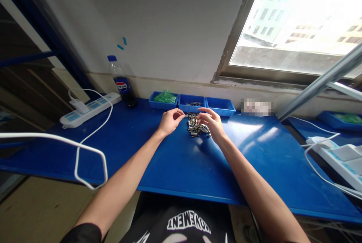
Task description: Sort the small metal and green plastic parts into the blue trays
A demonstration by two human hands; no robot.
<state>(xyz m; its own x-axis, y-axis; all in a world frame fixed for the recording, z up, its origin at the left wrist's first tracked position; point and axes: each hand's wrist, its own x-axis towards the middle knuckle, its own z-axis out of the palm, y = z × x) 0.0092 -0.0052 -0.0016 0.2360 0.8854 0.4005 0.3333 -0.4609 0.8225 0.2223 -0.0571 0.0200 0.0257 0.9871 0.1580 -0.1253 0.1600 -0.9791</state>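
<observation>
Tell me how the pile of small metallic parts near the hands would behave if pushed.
The pile of small metallic parts would probably scatter rather than shift as one, since it looks loose and jumbled. Some may roll, as many look slender and rod-like. They would likely slide easily, given the smooth, glossy look of the blue table.

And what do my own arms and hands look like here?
Your left hand and right hand are ungloved, with no rings or watch visible. Both forearms are bare. A black sleeve shows near the left elbow; the right one is out of view.
</observation>
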